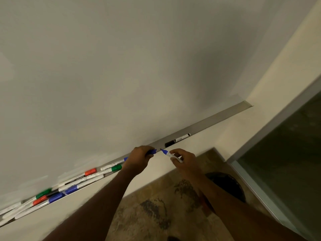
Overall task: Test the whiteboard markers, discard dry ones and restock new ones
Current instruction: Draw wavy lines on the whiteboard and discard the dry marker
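Pinching cap (152, 151) in left hand (139, 158), gripping marker (169, 155) in right hand (185, 162). Aiming tip (162, 150) at cap just left of grip, nearly in line.

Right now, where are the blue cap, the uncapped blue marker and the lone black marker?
blue cap (153, 151): head view, its exposed end.
uncapped blue marker (165, 151): head view, blue collar behind the tip.
black marker (178, 140): head view, mid-barrel.
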